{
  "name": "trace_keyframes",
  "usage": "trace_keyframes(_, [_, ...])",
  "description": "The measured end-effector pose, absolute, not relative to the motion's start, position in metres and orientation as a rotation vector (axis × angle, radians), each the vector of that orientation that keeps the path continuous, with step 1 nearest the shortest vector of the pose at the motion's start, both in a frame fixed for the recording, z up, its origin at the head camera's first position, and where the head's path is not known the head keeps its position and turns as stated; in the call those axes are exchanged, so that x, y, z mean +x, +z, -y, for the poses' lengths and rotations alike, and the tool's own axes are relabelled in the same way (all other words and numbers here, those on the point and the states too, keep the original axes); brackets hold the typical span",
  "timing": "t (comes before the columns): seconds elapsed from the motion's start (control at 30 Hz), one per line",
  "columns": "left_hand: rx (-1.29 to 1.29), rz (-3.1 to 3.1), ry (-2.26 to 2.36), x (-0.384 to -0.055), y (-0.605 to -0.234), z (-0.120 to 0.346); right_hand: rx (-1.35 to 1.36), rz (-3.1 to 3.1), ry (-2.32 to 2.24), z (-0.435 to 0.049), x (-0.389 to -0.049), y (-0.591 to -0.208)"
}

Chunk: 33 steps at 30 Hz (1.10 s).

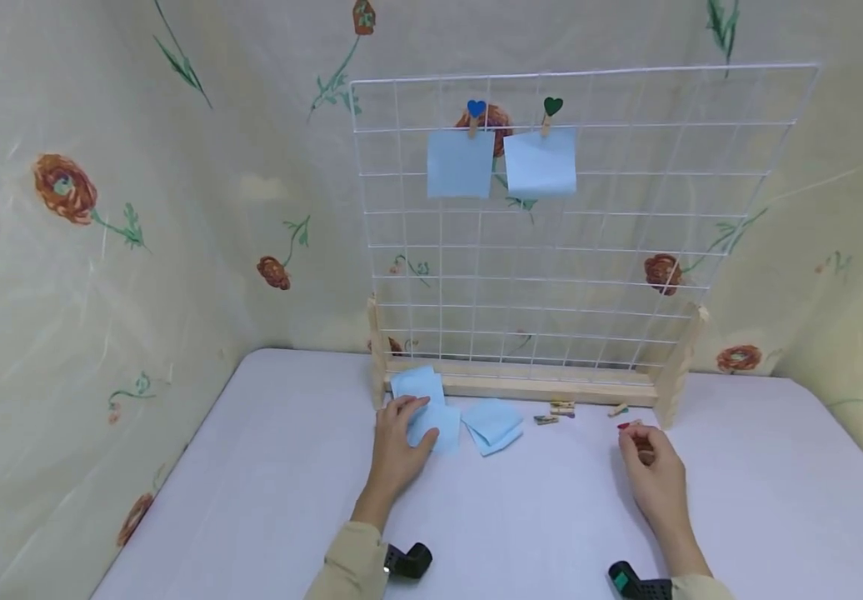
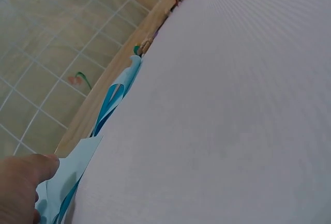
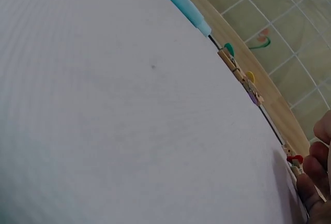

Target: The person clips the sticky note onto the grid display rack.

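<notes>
In the head view my left hand (image 1: 397,446) rests over light blue paper squares (image 1: 445,427), fingers and thumb spread across them. Its thumb (image 2: 44,167) lies against a sheet in the left wrist view. To its right is another small heap of folded blue paper (image 1: 493,425). With thumb and fingertips, my right hand (image 1: 655,473) pinches a small wooden clothespin with a red heart (image 1: 624,426), close over the table. Near it lie a single clothespin (image 1: 617,410) and several more clothespins (image 1: 562,408); green, yellow and purple ornaments show on these in the right wrist view.
Behind the papers stands a white wire grid (image 1: 551,283) in a wooden base (image 1: 551,387). Two blue paper squares hang high on it, held by a blue heart clothespin (image 1: 476,117) and a green heart clothespin (image 1: 550,115). A white cloth (image 1: 536,517) covers the table.
</notes>
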<state>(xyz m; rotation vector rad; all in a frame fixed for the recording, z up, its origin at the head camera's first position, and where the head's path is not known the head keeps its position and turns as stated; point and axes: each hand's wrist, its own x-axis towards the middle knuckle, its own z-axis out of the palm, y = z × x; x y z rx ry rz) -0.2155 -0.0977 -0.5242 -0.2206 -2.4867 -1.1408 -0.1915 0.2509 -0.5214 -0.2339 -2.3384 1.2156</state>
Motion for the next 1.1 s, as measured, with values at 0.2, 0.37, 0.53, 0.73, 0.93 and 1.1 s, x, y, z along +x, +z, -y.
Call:
trace_keyframes(0.2, [-0.235,2.502,-1.11,-0.2145,-0.5236,0.0975,-0.204,2.359,1.198,-0.2514,-0.1911,-0.5217])
trace_keyframes(0.37, [-0.25,2.547,-1.067,-0.2152,-0.5254,0.0975,-0.235,2.36,1.247,-0.2502,-0.1887,-0.5214])
trace_keyframes(0.53, [-0.276,2.596,-0.976,-0.2134,-0.527,0.0959,-0.169,2.316,1.296,-0.2488,-0.1844,-0.5208])
trace_keyframes(0.73, [-0.316,2.635,-0.926,-0.2144,-0.5273,0.0954,-0.135,2.33,1.271,-0.2492,-0.1853,-0.5214])
trace_keyframes(0.93, [-0.318,2.696,-0.888,-0.2161,-0.5268,0.0943,-0.142,2.357,1.233,-0.2508,-0.1869,-0.5214])
trace_keyframes(1.1, [-0.301,2.714,-0.882,-0.2145,-0.5276,0.0944,-0.154,2.372,1.23,-0.25,-0.1873,-0.5238])
